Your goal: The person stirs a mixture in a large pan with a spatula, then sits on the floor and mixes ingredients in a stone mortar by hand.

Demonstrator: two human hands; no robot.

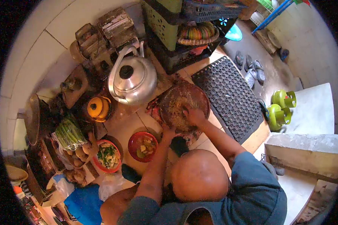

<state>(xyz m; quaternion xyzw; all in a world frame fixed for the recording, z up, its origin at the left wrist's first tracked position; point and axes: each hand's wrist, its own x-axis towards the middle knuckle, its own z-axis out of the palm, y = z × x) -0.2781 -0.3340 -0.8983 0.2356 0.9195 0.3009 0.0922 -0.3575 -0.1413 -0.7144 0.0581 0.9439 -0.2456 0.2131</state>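
Note:
A wide, dark round bowl (203, 98) rests on a dark, red-patterned cloth on the floor, with a crumbly brownish mixture (175, 105) inside. My right hand (193, 115) reaches into it from the near right, fingers curled down at the mixture; what they hold is too small to make out. At the bowl's near left rim, my left hand (168, 131) grips the edge, its fingers partly hidden. Just left of that hand stands a red bowl (132, 154) with yellowish pieces. Farther left, a red-rimmed plate (118, 165) carries chopped greens and pale pieces.
A large metal kettle (139, 84) stands beyond the bowls, beside an orange lidded pot (98, 108). Wrapped green vegetables (70, 134) lie at left. A black rubber mat (229, 97) is on the right; green gas cylinders (278, 116) and stacked crates (161, 26) are farther off.

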